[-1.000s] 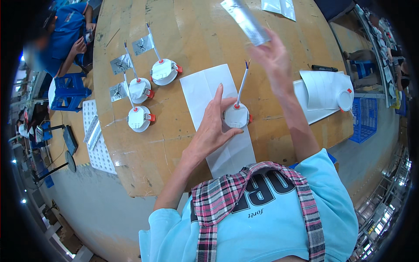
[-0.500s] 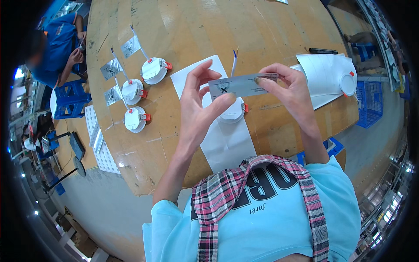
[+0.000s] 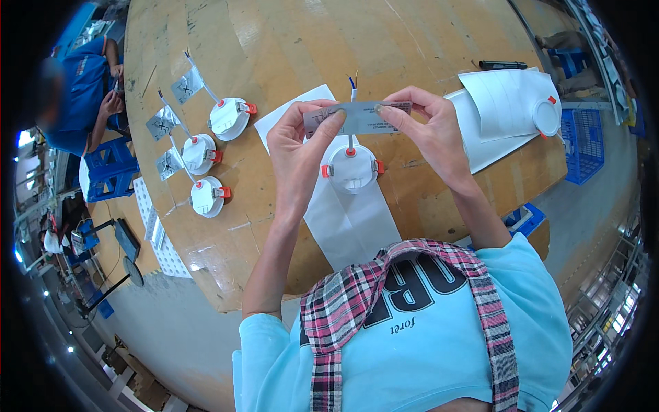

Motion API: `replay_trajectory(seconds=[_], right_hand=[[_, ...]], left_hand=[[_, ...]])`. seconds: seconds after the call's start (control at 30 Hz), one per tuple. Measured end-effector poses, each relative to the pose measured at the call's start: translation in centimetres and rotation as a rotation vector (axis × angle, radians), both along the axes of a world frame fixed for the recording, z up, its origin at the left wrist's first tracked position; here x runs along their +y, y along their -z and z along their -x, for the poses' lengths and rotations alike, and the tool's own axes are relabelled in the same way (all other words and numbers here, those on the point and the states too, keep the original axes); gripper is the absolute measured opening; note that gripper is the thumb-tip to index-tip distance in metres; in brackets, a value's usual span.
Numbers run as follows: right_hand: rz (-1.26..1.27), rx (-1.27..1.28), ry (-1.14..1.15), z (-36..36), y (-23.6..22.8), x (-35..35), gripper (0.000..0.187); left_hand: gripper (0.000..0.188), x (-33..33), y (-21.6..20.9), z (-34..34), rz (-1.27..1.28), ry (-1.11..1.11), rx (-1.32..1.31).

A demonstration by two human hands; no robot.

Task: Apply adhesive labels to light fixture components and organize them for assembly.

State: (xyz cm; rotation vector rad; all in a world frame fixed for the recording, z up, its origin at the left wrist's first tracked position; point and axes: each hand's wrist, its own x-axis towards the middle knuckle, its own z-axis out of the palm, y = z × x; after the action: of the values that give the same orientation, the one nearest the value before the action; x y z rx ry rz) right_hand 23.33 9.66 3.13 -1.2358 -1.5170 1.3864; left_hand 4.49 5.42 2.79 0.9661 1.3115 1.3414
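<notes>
Between my two hands a silver printed label is stretched out flat. My left hand pinches its left end, thumb on top, and my right hand pinches the right end the same way. The label lies across the white cable of a round white downlight; whether it touches the cable I cannot tell. Bare blue and brown wire ends stick out beyond the label. That downlight has an orange clip on either side and rests on a white paper sheet.
At the left of the cardboard-topped table stand three downlights with silver labels folded round their cables. Further right are white sheets, another white round piece and a black marker. A co-worker in blue sits at the far left.
Both hands have shifted left and tipped the label flatter, bringing it over the cable. The downlight beneath now shows more fully.
</notes>
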Motion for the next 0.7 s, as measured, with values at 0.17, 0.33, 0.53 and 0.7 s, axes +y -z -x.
replay_trajectory(seconds=[0.17,0.33,0.53,0.7], right_hand=[[-0.010,0.015,0.011,0.34,0.59,0.01,0.020],[-0.015,0.011,0.015,0.62,0.56,-0.10,0.020],[-0.036,0.023,0.026,0.39,0.80,-0.06,0.019],[-0.032,0.022,0.025,0.56,0.78,-0.11,0.019]], left_hand=[[0.013,-0.06,-0.20,-0.07,0.025,-0.006,0.017],[0.011,-0.03,0.36,0.29,0.015,-0.021,0.002],[0.012,0.13,0.61,0.19,0.023,-0.010,-0.006],[0.011,0.04,0.68,0.14,0.021,-0.018,-0.021]])
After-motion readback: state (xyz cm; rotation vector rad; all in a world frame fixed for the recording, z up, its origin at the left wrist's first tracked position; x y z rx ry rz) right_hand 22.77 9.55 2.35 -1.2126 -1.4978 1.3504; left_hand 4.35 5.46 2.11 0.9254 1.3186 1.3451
